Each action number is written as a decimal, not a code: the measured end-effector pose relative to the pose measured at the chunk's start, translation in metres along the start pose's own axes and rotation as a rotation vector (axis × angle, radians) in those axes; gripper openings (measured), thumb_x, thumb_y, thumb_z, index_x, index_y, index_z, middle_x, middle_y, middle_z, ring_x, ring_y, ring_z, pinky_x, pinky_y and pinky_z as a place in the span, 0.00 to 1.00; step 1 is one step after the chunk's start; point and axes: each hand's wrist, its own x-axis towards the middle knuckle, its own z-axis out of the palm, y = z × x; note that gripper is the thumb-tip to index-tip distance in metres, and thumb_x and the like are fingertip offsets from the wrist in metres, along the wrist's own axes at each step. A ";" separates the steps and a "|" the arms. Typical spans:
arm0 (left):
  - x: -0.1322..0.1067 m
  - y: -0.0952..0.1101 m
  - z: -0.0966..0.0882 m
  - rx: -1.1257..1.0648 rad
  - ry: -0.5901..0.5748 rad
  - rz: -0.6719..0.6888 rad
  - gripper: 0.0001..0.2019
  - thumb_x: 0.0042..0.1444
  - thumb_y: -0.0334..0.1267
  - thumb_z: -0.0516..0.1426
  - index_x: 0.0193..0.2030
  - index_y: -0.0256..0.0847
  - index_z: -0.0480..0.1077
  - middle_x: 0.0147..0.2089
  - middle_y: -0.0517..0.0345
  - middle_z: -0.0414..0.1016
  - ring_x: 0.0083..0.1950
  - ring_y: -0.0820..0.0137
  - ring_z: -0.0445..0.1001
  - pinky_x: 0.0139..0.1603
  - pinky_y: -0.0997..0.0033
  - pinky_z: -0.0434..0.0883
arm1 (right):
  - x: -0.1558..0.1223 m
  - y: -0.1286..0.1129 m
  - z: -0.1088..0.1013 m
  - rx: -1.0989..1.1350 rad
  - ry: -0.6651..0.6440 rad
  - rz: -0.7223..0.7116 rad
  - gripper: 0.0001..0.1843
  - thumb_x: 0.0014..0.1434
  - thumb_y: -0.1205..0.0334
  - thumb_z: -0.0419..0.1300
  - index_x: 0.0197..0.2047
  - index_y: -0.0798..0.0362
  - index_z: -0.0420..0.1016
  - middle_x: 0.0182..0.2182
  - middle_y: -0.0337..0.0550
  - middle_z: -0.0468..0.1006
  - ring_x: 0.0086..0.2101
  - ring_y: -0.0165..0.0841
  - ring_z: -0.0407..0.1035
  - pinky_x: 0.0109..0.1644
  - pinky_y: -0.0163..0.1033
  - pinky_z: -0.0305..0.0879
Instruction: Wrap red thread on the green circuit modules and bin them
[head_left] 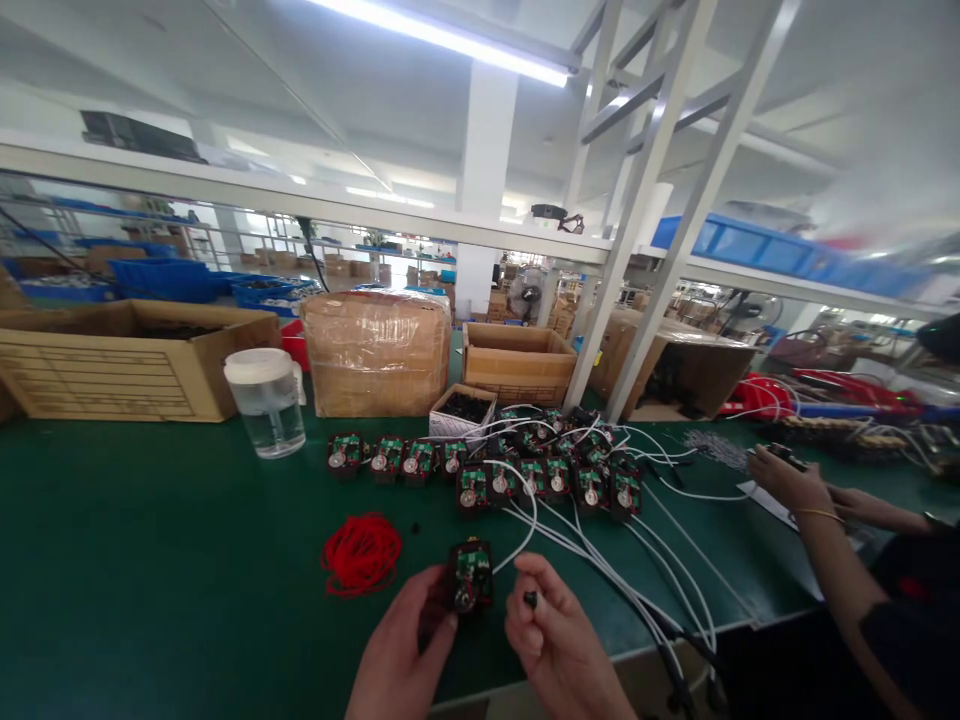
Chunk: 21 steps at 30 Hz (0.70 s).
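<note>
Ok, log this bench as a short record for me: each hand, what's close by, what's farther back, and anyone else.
Left hand: holds a circuit-board unit
Right hand: pinches a small black part
Close by: red strands, heaped on the green table
Farther back: similar units, cardboard boxes, white-lidded clear container
Anyone else: co-worker's hands, at right

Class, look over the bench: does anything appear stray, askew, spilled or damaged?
A small black piece lies alone beside the red bundle, away from the white box of dark parts, so it may be stray. No spill shows.
</note>
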 end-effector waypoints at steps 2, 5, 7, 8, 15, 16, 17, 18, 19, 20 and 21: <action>0.000 0.002 0.000 0.000 0.005 -0.005 0.21 0.55 0.42 0.57 0.55 0.39 0.71 0.49 0.48 0.81 0.48 0.58 0.81 0.51 0.57 0.77 | -0.002 0.001 0.002 0.023 -0.047 -0.002 0.19 0.52 0.61 0.75 0.48 0.50 0.80 0.27 0.35 0.69 0.23 0.20 0.55 0.27 0.27 0.49; 0.000 0.005 -0.001 0.000 0.020 -0.013 0.21 0.54 0.42 0.57 0.54 0.38 0.71 0.48 0.47 0.82 0.47 0.57 0.81 0.51 0.56 0.77 | -0.005 0.004 0.000 0.044 -0.051 0.000 0.17 0.53 0.62 0.74 0.47 0.51 0.80 0.28 0.36 0.71 0.23 0.20 0.55 0.28 0.27 0.50; 0.000 0.007 -0.001 -0.007 0.015 -0.012 0.21 0.54 0.42 0.57 0.54 0.38 0.71 0.48 0.47 0.82 0.47 0.58 0.81 0.50 0.56 0.77 | -0.006 0.005 -0.003 0.051 -0.038 0.012 0.15 0.54 0.62 0.74 0.45 0.51 0.81 0.28 0.38 0.73 0.23 0.20 0.57 0.28 0.26 0.52; -0.001 0.008 -0.001 -0.012 0.011 -0.011 0.20 0.55 0.42 0.57 0.54 0.38 0.71 0.48 0.47 0.82 0.47 0.58 0.81 0.50 0.56 0.77 | -0.006 0.006 -0.004 0.055 -0.029 0.015 0.14 0.54 0.62 0.74 0.43 0.52 0.81 0.28 0.39 0.73 0.24 0.20 0.58 0.28 0.26 0.52; 0.000 0.005 0.000 -0.029 0.012 -0.002 0.20 0.55 0.40 0.57 0.54 0.40 0.71 0.49 0.48 0.82 0.47 0.59 0.81 0.51 0.57 0.77 | -0.003 0.007 -0.005 0.083 0.116 0.031 0.12 0.51 0.63 0.76 0.38 0.55 0.82 0.28 0.41 0.75 0.25 0.21 0.61 0.30 0.25 0.56; 0.000 0.005 0.000 -0.030 0.005 -0.002 0.19 0.55 0.40 0.57 0.54 0.40 0.71 0.49 0.48 0.82 0.48 0.59 0.81 0.51 0.57 0.77 | -0.002 0.007 -0.005 0.085 0.128 0.029 0.13 0.50 0.63 0.77 0.38 0.55 0.82 0.28 0.41 0.75 0.25 0.21 0.61 0.30 0.25 0.56; 0.000 0.005 0.001 -0.029 0.003 0.000 0.19 0.56 0.40 0.57 0.54 0.41 0.71 0.49 0.48 0.82 0.48 0.59 0.81 0.51 0.58 0.77 | -0.001 0.007 -0.005 0.084 0.136 0.028 0.13 0.50 0.63 0.77 0.38 0.55 0.82 0.28 0.41 0.75 0.25 0.21 0.61 0.29 0.25 0.56; 0.000 0.005 0.001 -0.028 0.003 0.004 0.19 0.56 0.40 0.56 0.54 0.41 0.71 0.49 0.48 0.81 0.48 0.59 0.81 0.51 0.58 0.77 | 0.000 0.008 -0.005 0.079 0.142 0.026 0.13 0.50 0.63 0.77 0.38 0.55 0.82 0.28 0.41 0.75 0.25 0.22 0.61 0.29 0.26 0.56; 0.000 0.006 0.001 -0.025 0.004 0.007 0.19 0.56 0.40 0.56 0.54 0.40 0.71 0.49 0.48 0.81 0.48 0.59 0.81 0.51 0.58 0.77 | 0.001 0.008 -0.005 0.067 0.149 0.026 0.13 0.50 0.62 0.77 0.38 0.55 0.82 0.28 0.41 0.75 0.26 0.22 0.61 0.29 0.26 0.56; 0.000 0.006 0.001 -0.021 0.005 0.007 0.19 0.56 0.40 0.56 0.54 0.40 0.71 0.49 0.48 0.81 0.47 0.59 0.81 0.51 0.58 0.77 | 0.001 0.007 -0.005 0.049 0.155 0.024 0.13 0.50 0.62 0.77 0.38 0.55 0.82 0.27 0.40 0.74 0.26 0.22 0.61 0.29 0.27 0.56; 0.000 0.007 0.001 -0.017 0.008 0.007 0.19 0.56 0.40 0.56 0.54 0.40 0.71 0.49 0.48 0.81 0.47 0.59 0.81 0.50 0.59 0.77 | 0.002 0.007 -0.005 0.025 0.162 0.022 0.13 0.50 0.62 0.77 0.38 0.55 0.82 0.27 0.40 0.74 0.26 0.23 0.61 0.29 0.27 0.56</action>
